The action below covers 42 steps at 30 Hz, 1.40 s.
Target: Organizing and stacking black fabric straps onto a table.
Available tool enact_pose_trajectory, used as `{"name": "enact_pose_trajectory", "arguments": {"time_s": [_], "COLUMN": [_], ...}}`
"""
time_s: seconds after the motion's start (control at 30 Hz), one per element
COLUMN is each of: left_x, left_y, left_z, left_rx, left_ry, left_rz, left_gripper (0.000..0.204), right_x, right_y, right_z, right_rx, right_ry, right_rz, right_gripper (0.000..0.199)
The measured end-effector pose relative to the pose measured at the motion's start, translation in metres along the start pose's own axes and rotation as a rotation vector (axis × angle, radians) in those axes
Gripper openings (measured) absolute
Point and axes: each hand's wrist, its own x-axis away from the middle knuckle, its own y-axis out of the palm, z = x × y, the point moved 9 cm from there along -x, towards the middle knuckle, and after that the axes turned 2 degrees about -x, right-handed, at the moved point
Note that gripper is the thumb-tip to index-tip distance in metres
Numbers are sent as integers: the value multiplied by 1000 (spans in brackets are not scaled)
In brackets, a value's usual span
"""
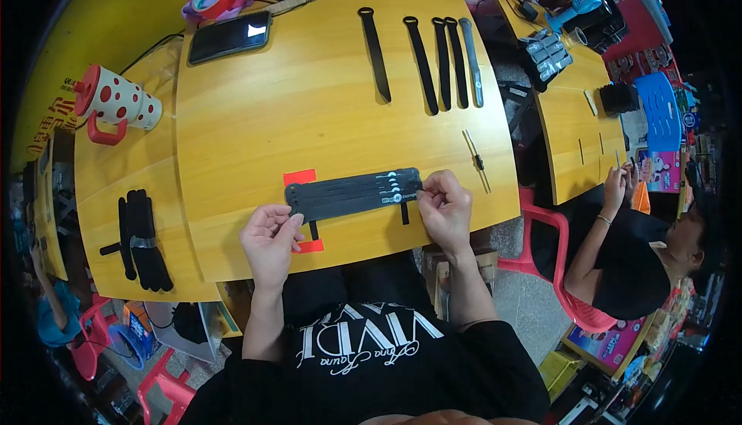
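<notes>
Centrally, we find a dark grey panel of parallel straps (348, 195) over the near part of the yellow table (255, 127). Our left hand (272, 238) pinches its left end between thumb and fingertips; our right hand (446, 208) pinches the right end likewise. We judge that this two-ended hold aligns the straps and levels the panel. Whether it touches the table, we cannot tell. Red patches (301, 176) show beyond and below its left part, probably as position marks; two short black strips (406, 215) project from its near edge.

Farther out, loose straps (423, 65) lie spread apart, presumably for separate access: narrow, matt, apparently fabric, each with a looped or rounded head. A slender rod (477, 161) lies nearer us. At left, a black bundle (147, 259) carries a glossy grey band, beside a smooth, spotted tumbler (131, 102).
</notes>
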Motion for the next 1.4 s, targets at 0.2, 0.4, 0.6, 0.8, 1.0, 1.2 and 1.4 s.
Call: {"name": "enact_pose_trajectory", "arguments": {"time_s": [0.2,0.4,0.6,0.8,1.0,1.2,1.4], "left_x": [2,-2,-4,-3,-3,-3,-4], "left_y": [-1,3,2,-1,0,0,2], "left_z": [5,1,7,12,17,21,21], "left_rx": [4,-114,-185,-305,-395,-400,-432], "left_ry": [-32,37,103,135,154,146,146], "left_rz": [-40,8,47,72,100,104,84], "left_gripper": [13,16,17,17,17,17,17], "right_x": [2,3,1,3,3,0,2], "right_y": [4,-4,-1,3,0,1,0], "right_z": [7,13,7,9,8,4,8], "right_rx": [-33,-20,-65,-62,-37,-33,-43], "right_ry": [63,-7,5,40,13,38,38], "right_rz": [-10,24,-2,-32,-9,-38,-42], "right_gripper": [12,13,13,16,14,14,15]}}
